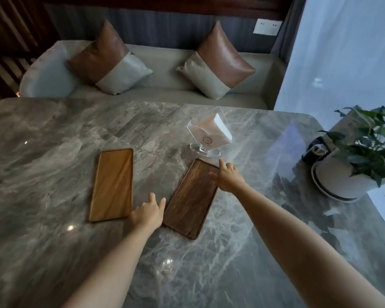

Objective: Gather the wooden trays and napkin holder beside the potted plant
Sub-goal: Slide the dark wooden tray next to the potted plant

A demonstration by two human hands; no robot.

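While both bare arms are reaching out over the grey marble table (53,134), the light wooden tray (112,184) is lying flat at the left, long side running away from the person. Just right of its near corner, the left hand (147,213) is resting palm down in the gap between the two trays, fingers loosely spread and gripping nothing, its fingertips close to the near left edge of the dark wooden tray (190,198). That darker tray is sitting at a slant, its far end leaning to the right. Along its far right edge the right hand (228,177) is spreading open, thumb lying over the wood and index finger pointing toward the clear napkin holder (207,134); whether the hand is actually gripping the rim I cannot tell. Napkins are standing inside the holder, whose round foot is sitting just beyond the dark tray's far end. Well apart at the far right edge, the potted plant (351,165) is standing in a white pot on a saucer.
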